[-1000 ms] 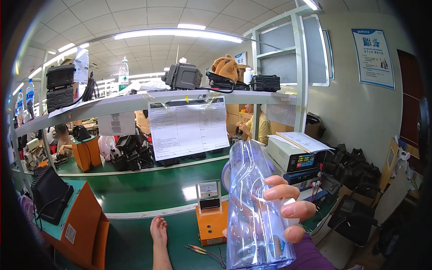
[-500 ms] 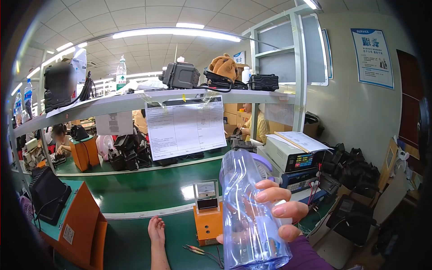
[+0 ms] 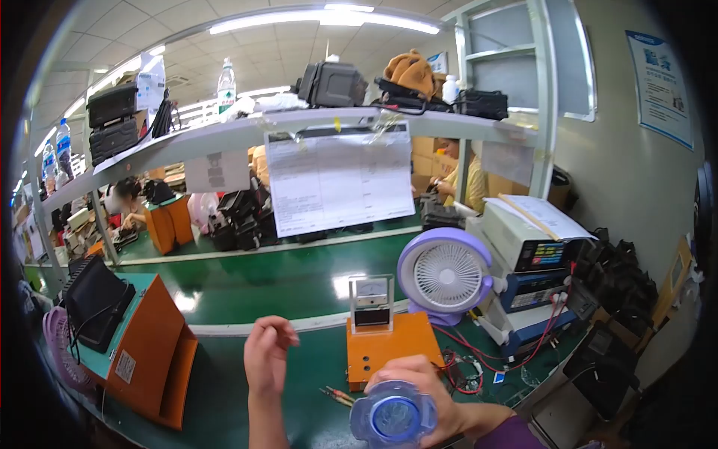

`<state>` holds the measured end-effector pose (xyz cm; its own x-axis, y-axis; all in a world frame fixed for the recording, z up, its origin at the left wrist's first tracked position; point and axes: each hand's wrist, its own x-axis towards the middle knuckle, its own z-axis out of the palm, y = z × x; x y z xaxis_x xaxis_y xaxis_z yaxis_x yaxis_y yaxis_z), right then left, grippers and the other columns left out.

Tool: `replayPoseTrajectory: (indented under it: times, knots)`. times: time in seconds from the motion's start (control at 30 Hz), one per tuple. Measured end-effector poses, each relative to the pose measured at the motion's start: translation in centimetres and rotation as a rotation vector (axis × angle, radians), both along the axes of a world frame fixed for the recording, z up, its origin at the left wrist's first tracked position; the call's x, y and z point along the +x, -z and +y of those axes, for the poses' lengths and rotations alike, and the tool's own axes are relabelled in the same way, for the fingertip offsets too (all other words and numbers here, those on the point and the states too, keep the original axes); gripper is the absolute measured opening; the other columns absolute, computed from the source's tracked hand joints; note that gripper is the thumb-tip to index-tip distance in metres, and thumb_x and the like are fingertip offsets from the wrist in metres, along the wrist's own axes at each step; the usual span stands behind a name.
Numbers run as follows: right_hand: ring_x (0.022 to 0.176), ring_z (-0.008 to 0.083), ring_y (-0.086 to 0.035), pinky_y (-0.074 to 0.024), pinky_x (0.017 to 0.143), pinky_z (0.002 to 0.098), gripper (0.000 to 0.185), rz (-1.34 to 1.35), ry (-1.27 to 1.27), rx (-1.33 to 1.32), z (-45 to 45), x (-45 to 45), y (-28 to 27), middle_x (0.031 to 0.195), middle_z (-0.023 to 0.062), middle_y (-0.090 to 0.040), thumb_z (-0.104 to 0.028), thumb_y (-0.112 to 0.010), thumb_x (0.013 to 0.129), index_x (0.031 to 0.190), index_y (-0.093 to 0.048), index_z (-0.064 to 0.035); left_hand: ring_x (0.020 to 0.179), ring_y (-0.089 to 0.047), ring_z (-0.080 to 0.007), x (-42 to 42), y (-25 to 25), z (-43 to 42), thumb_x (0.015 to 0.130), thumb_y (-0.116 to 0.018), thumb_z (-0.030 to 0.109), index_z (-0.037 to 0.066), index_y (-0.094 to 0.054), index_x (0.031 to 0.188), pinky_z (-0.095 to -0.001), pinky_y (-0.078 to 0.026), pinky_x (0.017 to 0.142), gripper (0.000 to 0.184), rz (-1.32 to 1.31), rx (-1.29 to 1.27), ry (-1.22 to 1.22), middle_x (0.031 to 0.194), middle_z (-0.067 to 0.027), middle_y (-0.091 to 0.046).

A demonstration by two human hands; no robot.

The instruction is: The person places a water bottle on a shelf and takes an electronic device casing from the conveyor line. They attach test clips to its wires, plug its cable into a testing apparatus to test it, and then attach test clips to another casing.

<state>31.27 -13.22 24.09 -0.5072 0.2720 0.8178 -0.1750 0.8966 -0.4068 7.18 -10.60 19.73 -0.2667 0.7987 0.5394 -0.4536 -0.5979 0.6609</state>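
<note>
My right hand is wrapped round a clear bluish plastic bottle at the bottom of the head view. One end of the bottle, with a round blue ring, faces the camera, so most of its length is hidden. Just behind that hand sits an orange box with a small analog meter in a clear stand on top. To the left, my left hand is raised above the green bench, fingers loosely bent and apart, holding nothing. Between the hands lie test leads with metal clips.
A purple fan stands behind the orange box, beside stacked bench instruments with red leads. At left is a larger orange case bearing a black device. A shelf with a taped sheet spans the bench. People sit beyond.
The bottle has been lowered and tipped, its end now towards the camera, uncovering the fan and orange box. My left hand has risen and its fingers have bent. The head view has shifted.
</note>
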Motion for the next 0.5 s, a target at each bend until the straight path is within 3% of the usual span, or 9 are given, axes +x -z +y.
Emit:
replayPoseTrajectory:
  times: [0.07,0.13,0.17,0.2,0.23,0.3,0.33,0.37,0.5]
  knots:
    - [0.107,0.0311,-0.043,-0.0340,0.092,0.0399,0.087,-0.063,-0.118,-0.259,-0.3,-0.7,2.6,0.115,0.0161,-0.043,-0.028,-0.084,0.055,0.123,-0.040,0.0017,0.087,-0.052,-0.0207,2.2,-1.3,-3.3,0.083,-0.049,0.024,-0.006,-0.054,0.095,-0.0318,-0.042,0.081,0.032,0.237,0.062,0.030,0.091,-0.0145,-0.053]
    - [0.110,0.0316,-0.041,-0.0323,0.094,0.0398,0.087,-0.098,-0.178,-0.472,-1.0,-1.4,6.1,0.117,0.0163,-0.042,-0.028,-0.084,0.055,0.124,-0.039,0.0001,0.104,-0.048,-0.0245,2.4,-0.5,-5.2,0.081,-0.053,0.031,-0.007,-0.054,0.111,-0.0349,-0.036,0.092,0.048,0.530,0.145,0.150,0.109,-0.0177,-0.050]
    - [0.114,0.0304,-0.039,-0.0313,0.096,0.0391,0.086,-0.095,-0.200,-0.475,-1.2,-1.7,7.6,0.119,0.0159,-0.041,-0.027,-0.083,0.057,0.125,-0.039,-0.0003,0.113,-0.045,-0.0257,2.8,-0.9,-5.9,0.077,-0.060,0.038,-0.004,-0.050,0.120,-0.0367,-0.033,0.098,0.060,0.683,0.146,0.268,0.118,-0.0175,-0.048]
    - [0.115,0.0296,-0.038,-0.0309,0.096,0.0391,0.085,-0.091,-0.188,-0.467,-1.6,-1.9,8.9,0.121,0.0155,-0.041,-0.027,-0.083,0.057,0.125,-0.039,-0.0006,0.114,-0.046,-0.0295,3.6,-1.6,-6.2,0.076,-0.063,0.045,-0.005,-0.049,0.119,-0.0412,-0.037,0.096,0.067,0.828,0.150,0.296,0.116,-0.0186,-0.048]
    - [0.117,0.0288,-0.037,-0.0305,0.097,0.0391,0.084,-0.083,-0.173,-0.454,-1.9,-2.2,10.5,0.123,0.0151,-0.040,-0.026,-0.082,0.058,0.125,-0.039,-0.0010,0.115,-0.045,-0.0254,4.0,-2.0,-6.5,0.071,-0.071,0.040,-0.002,-0.047,0.122,-0.0386,-0.035,0.097,0.070,0.916,0.070,0.391,0.120,-0.0159,-0.047]
    - [0.118,0.0275,-0.037,-0.0289,0.099,0.0391,0.077,-0.165,-0.220,-0.486,-1.7,-2.3,14.8,0.125,0.0146,-0.040,-0.027,-0.080,0.062,0.124,-0.042,-0.0021,0.121,-0.036,-0.0342,4.1,-1.7,-5.8,0.068,-0.073,0.037,0.006,-0.043,0.127,-0.0425,-0.027,0.101,0.073,1.067,0.240,0.527,0.131,-0.0185,-0.037]
    - [0.118,0.0282,-0.037,-0.0286,0.099,0.0393,0.075,-0.197,-0.209,-0.497,-1.8,-2.2,15.3,0.124,0.0149,-0.042,-0.028,-0.079,0.063,0.123,-0.043,-0.0025,0.119,-0.038,-0.0349,4.0,-0.9,-5.3,0.070,-0.073,0.035,0.005,-0.049,0.119,-0.0423,-0.027,0.101,0.062,1.065,0.241,0.605,0.129,-0.0195,-0.039]
    - [0.115,0.0305,-0.041,-0.0315,0.097,0.0394,0.075,-0.285,-0.038,-0.326,-1.7,-1.7,13.7,0.120,0.0149,-0.047,-0.035,-0.078,0.063,0.122,-0.044,-0.0025,0.119,-0.038,-0.0349,3.8,-0.6,-4.8,0.070,-0.073,0.035,0.005,-0.049,0.119,-0.0423,-0.027,0.101,0.062,1.067,0.233,0.606,0.129,-0.0195,-0.039]
    - [0.104,0.0369,-0.047,-0.0385,0.087,0.0437,0.070,-0.269,0.052,-0.250,-0.8,-0.4,13.3,0.114,0.0182,-0.048,-0.044,-0.073,0.067,0.117,-0.049,-0.0011,0.121,-0.036,-0.0357,3.4,-0.6,-3.8,0.069,-0.073,0.032,0.004,-0.055,0.110,-0.0445,-0.026,0.100,0.053,0.989,0.325,0.715,0.130,-0.0202,-0.038]
